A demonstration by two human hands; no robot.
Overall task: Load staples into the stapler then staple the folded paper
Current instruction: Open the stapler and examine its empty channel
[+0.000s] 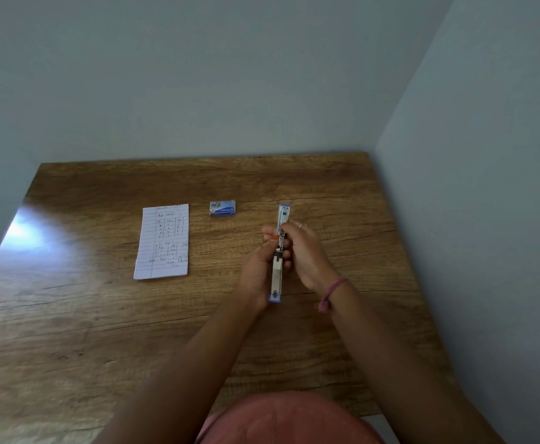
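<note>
A blue and silver stapler is swung fully open into one long line and held just above the wooden table. My left hand grips its middle from the left. My right hand grips it from the right, thumb on the metal channel near the hinge. The folded lined paper with handwriting lies flat to the left. A small blue staple box sits behind it, between the paper and the stapler, and looks shut.
The table stands in a corner, with a grey wall behind and another wall close on the right. A pink cord is tied round my right wrist.
</note>
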